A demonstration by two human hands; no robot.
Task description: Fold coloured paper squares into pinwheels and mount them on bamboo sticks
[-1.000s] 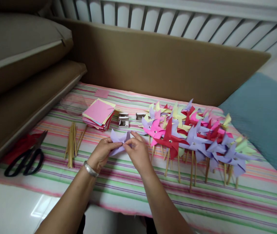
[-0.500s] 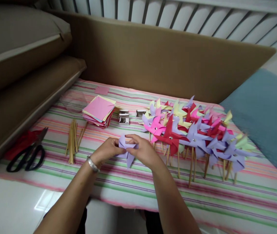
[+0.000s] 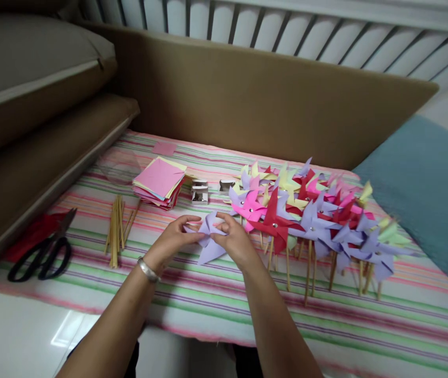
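A lavender paper pinwheel (image 3: 210,253) is held between my two hands, low over the striped cloth. My left hand (image 3: 174,239), with a silver bracelet at its wrist, pinches the left side of the folded paper. On the other side my right hand (image 3: 232,237) grips it with thumb and fingers near the centre. Some folds are covered by my fingers. Just beyond the hands stand small open boxes (image 3: 199,192) with tiny metal pieces in one. A stack of coloured paper squares (image 3: 159,178) lies to their left.
Finished pinwheels on sticks (image 3: 313,227) crowd the right side. Bare wooden sticks (image 3: 115,231) lie at left, with black-handled scissors (image 3: 42,252) and something red (image 3: 30,239) farther left. A brown board (image 3: 271,105) stands behind; cushions (image 3: 50,136) are piled at left.
The lavender paper has turned in my fingers, and its lower point now spreads wider. My left fingers have stretched out more. The view has tipped slightly.
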